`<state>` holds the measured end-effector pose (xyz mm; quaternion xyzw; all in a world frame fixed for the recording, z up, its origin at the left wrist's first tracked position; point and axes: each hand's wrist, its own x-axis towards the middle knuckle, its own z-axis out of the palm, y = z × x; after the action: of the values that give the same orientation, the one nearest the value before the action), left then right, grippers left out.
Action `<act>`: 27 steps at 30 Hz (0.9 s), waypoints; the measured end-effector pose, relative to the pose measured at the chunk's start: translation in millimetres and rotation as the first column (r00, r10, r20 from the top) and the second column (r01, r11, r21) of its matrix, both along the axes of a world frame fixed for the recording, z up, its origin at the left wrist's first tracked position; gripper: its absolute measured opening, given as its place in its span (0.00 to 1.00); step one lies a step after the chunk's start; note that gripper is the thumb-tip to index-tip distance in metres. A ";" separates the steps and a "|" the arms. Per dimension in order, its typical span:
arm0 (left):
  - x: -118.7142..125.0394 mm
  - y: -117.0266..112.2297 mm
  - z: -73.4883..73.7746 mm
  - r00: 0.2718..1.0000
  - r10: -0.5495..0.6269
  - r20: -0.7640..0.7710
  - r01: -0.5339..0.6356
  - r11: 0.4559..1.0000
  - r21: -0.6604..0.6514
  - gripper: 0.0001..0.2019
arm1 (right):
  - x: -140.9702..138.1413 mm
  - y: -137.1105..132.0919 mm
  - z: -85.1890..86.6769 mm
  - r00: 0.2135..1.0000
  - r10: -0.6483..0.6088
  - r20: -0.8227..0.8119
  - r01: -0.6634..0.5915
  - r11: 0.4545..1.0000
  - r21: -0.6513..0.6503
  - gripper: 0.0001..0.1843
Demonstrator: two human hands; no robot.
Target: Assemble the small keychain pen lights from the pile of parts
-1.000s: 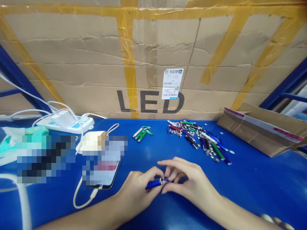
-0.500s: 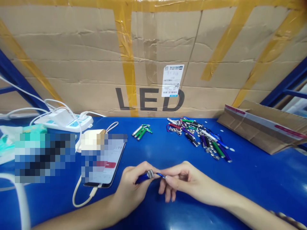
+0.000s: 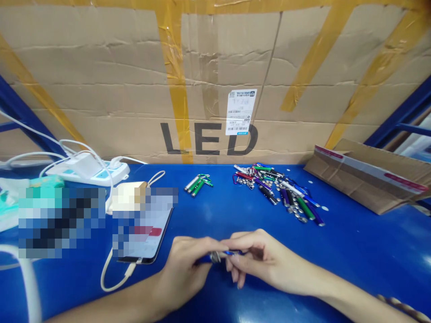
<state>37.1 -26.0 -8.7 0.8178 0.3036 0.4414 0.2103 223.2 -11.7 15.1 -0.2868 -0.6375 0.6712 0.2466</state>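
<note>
The left hand [image 3: 185,264] had its fingers curled close round a blue tube [image 3: 204,259], its silver end showing toward the right hand [image 3: 264,258]. That hand's thumb and forefinger were pinched together on a small blue clip [image 3: 230,253] right beside that end; whether clip and tube were joined could not be told. Both were near the middle of the worktop's [image 3: 208,220] near edge. Three tubes, one silver and two green [image 3: 198,187], lay together near the middle of the far edge. Right of them, a heap of coloured tubes [image 3: 305,210], clips and silver discs [image 3: 299,219] spread from the far edge. A cardboard box [image 3: 357,179] stood by the far right corner, and a phone [image 3: 153,244] lay toward the left edge, a cable [image 3: 130,270] plugged in.
</note>
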 end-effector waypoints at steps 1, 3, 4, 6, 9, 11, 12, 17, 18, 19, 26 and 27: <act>0.7 0.2 1.0 0.998 0.037 0.044 -0.035 0.999 -0.042 0.14 | -0.1 -0.1 0.6 1.000 0.010 -0.008 -0.010 1.000 -0.007 0.18; 1.8 1.0 2.7 0.991 0.101 0.093 -0.094 0.992 -0.082 0.11 | -0.1 0.0 1.3 0.999 0.017 -0.032 -0.018 1.000 -0.022 0.18; 2.1 1.4 3.2 0.989 0.113 0.100 -0.105 0.991 -0.078 0.10 | 0.0 0.3 1.4 0.999 0.018 -0.040 -0.019 1.000 -0.024 0.18; 2.1 2.0 3.7 0.990 0.107 0.093 -0.102 0.993 -0.060 0.10 | 0.3 1.0 1.5 0.999 0.023 -0.037 -0.024 0.999 -0.031 0.18; 1.2 2.3 3.2 0.998 0.044 0.045 -0.043 0.999 -0.022 0.12 | 0.6 1.9 2.7 0.999 0.042 0.007 -0.041 0.997 -0.062 0.19; 0.7 2.5 2.2 1.000 0.015 0.010 -0.015 0.999 0.031 0.14 | 0.6 1.9 3.7 0.998 0.054 0.033 -0.051 0.995 -0.089 0.21; 0.5 2.7 1.4 1.000 0.012 0.000 -0.012 0.998 0.062 0.15 | 0.6 1.8 3.8 0.998 0.053 0.044 -0.049 0.994 -0.094 0.22; 0.3 5.5 -4.3 0.999 0.033 -0.016 -0.028 0.973 0.227 0.19 | 0.5 0.8 -2.4 0.997 0.019 0.071 -0.013 0.997 -0.082 0.27; 0.2 6.0 -5.6 0.999 0.038 -0.023 -0.031 0.966 0.258 0.19 | 0.5 0.8 -4.6 0.997 0.015 0.071 -0.009 0.996 -0.085 0.28; -0.1 6.4 -6.9 0.998 0.046 -0.033 -0.035 0.958 0.285 0.20 | 0.5 0.8 -6.7 0.997 0.010 0.071 -0.004 0.996 -0.089 0.28; -2.7 4.9 -8.5 0.975 0.100 -0.198 -0.023 0.933 0.359 0.21 | -1.6 -0.6 -14.7 0.992 -0.067 0.108 0.077 0.993 -0.091 0.28; -2.8 4.6 -7.7 0.973 0.101 -0.208 -0.021 0.934 0.356 0.21 | -2.1 -1.0 -14.9 0.990 -0.077 0.116 0.086 0.993 -0.078 0.28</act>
<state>34.4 -21.4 -16.4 0.8766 0.2667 0.4004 0.0115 221.1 -12.7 0.2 -0.3602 -0.6097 0.6692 0.2251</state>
